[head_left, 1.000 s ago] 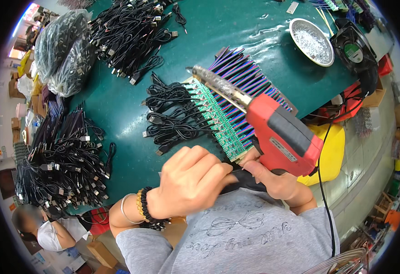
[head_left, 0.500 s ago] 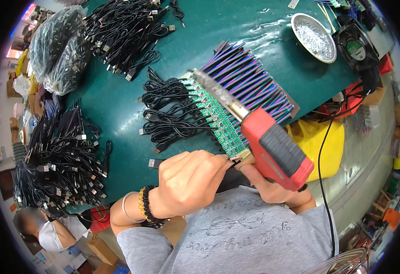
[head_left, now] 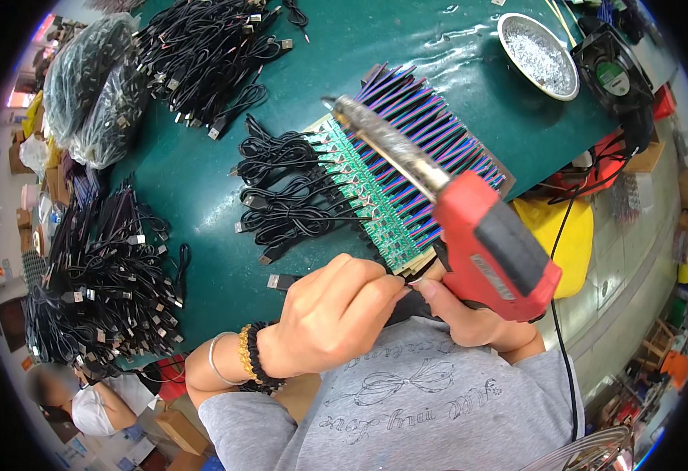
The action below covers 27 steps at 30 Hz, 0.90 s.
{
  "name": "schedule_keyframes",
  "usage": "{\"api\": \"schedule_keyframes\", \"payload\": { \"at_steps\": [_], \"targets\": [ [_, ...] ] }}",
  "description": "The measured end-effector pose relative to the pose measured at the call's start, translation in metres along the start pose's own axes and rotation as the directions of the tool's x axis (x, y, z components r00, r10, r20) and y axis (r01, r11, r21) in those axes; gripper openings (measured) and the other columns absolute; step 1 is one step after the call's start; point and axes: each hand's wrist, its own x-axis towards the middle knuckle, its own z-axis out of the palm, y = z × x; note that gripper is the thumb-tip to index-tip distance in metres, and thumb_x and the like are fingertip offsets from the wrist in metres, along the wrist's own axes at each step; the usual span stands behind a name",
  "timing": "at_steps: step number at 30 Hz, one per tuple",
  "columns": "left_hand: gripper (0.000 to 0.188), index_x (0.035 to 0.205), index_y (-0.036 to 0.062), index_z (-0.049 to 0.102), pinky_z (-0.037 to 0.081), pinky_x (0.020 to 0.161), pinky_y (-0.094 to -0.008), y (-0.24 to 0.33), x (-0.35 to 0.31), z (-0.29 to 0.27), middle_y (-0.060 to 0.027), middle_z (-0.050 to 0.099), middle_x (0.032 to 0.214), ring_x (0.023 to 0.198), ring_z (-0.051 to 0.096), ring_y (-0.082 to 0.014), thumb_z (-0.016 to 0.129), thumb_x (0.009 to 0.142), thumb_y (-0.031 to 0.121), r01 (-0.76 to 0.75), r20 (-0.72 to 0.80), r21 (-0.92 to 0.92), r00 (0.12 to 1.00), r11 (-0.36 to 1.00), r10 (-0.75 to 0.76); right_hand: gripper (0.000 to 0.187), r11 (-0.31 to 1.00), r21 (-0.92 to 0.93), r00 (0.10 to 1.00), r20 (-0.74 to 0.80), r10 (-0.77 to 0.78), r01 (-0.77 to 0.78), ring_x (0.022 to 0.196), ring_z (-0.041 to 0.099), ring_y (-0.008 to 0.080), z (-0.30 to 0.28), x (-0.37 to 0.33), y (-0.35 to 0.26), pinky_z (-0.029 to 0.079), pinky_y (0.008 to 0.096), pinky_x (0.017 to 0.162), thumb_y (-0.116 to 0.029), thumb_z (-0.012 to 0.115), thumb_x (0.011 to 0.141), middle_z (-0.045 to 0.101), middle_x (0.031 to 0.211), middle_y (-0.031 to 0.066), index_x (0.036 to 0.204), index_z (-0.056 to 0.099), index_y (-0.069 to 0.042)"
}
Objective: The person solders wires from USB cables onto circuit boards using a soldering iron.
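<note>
My left hand (head_left: 336,314) pinches the end of a black USB cable, whose metal plug (head_left: 281,281) sticks out on the table at its left. Close beside it, my right hand (head_left: 469,314) is closed around a red soldering gun (head_left: 501,247); its thumb and forefinger meet near the same wire end. The iron's metal barrel points up and left, its tip over the top end of a row of green circuit boards (head_left: 383,224). Thin striped multicolour wires (head_left: 438,149) fan out to the right of the boards. Coiled black USB cables (head_left: 293,196) lie at their left.
Heaps of black USB cables (head_left: 211,59) (head_left: 101,275) and clear plastic bags (head_left: 97,94) crowd the green table's left side. At the far right are a white dish of silvery bits (head_left: 538,59) and a black fan (head_left: 611,74). A cord (head_left: 560,337) hangs at right; another person (head_left: 97,400) sits lower left.
The soldering gun has shifted right and its tip slightly upward, off the top boards. Both hands stay together at the cable end, with my fingertips a little rearranged.
</note>
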Motion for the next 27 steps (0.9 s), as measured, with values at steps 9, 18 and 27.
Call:
{"api": "schedule_keyframes", "payload": {
  "at_steps": [9,18,27],
  "targets": [
    [0.014,0.081,0.0037,0.062,0.046,0.055,-0.0353,-0.046,0.024,-0.022,-0.0068,0.055,0.075,0.067,0.056,-0.0252,0.074,0.075,0.001,0.068,0.14,0.096,0.987,0.993,-0.081,0.06,0.995,0.069,0.996,0.054,-0.076,0.072,0.057,0.058,0.0171,-0.017,-0.029,0.015,0.05,0.032,0.06,-0.001,0.056,0.089,0.063,0.07,0.0082,0.142,0.027,0.002],
    [0.013,0.079,0.0031,0.066,0.045,0.06,-0.0356,-0.055,0.031,-0.021,-0.0082,0.06,0.076,0.07,0.057,-0.026,0.077,0.072,0.001,0.129,0.268,0.071,0.953,0.989,-0.144,0.103,0.869,0.494,0.997,0.071,0.009,-0.043,0.048,0.054,0.0165,-0.053,-0.103,0.036,0.047,0.0313,0.052,-0.08,0.048,0.082,0.056,0.056,0.0026,0.141,0.03,0.003],
    [0.012,0.078,0.004,0.066,0.046,0.06,-0.0356,-0.055,0.03,-0.018,-0.0075,0.059,0.075,0.07,0.056,-0.0258,0.076,0.072,0.003,0.128,0.256,0.086,0.955,0.988,-0.146,0.013,0.825,0.561,0.997,0.056,0.054,-0.076,0.054,0.057,0.0167,-0.061,-0.116,0.045,0.044,0.0258,0.051,-0.005,0.057,0.063,0.06,0.064,0.007,0.073,0.062,0.003]
  ]
}}
